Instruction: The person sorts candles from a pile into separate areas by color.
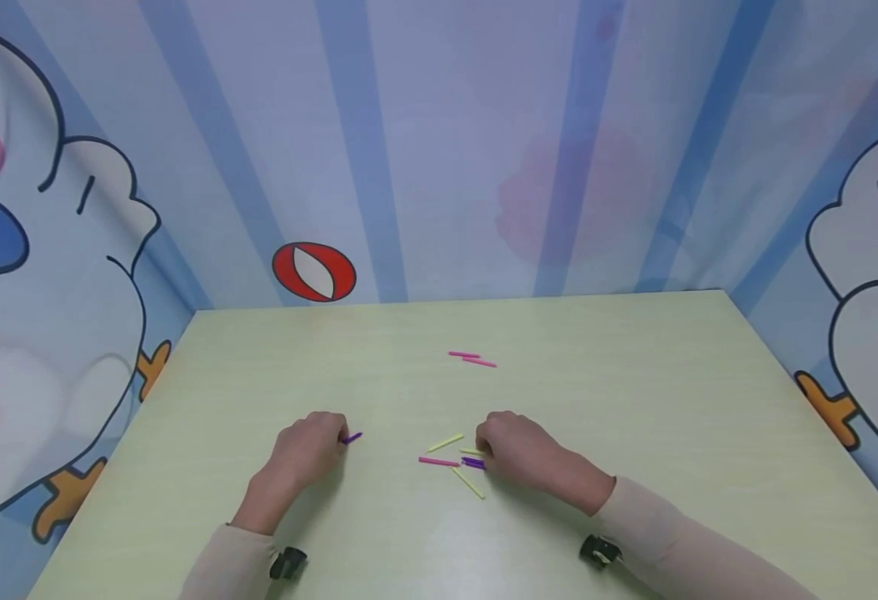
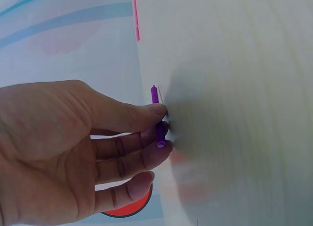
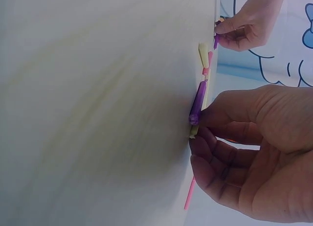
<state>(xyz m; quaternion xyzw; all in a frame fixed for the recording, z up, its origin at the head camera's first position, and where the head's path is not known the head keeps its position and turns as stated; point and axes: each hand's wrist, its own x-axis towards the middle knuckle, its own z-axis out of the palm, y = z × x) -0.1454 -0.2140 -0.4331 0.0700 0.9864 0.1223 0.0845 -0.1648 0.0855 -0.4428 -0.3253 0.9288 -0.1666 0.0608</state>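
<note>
My left hand point(image 1: 310, 446) pinches a thin purple stick point(image 2: 154, 95) between thumb and fingertips, close over the table left of the loose sticks. My right hand point(image 1: 517, 450) is at the right side of the cluster, thumb and fingers curled around the end of a yellow stick point(image 3: 194, 130). Right beside the thumb lies a purple stick point(image 3: 197, 102), and in the head view two purple sticks point(image 1: 472, 462) show at the fingertips. Also in this cluster are a pink stick point(image 1: 439, 462), an upper yellow stick point(image 1: 445, 443) and a lower yellow stick point(image 1: 469, 483).
Two pink sticks point(image 1: 472, 359) lie farther back on the pale wooden table point(image 1: 319, 358). Behind the table hangs a blue striped backdrop point(image 1: 454, 167) with cartoon figures. Dark wrist devices sit at both sleeves, the left one point(image 1: 287, 563) and the right one point(image 1: 600, 552).
</note>
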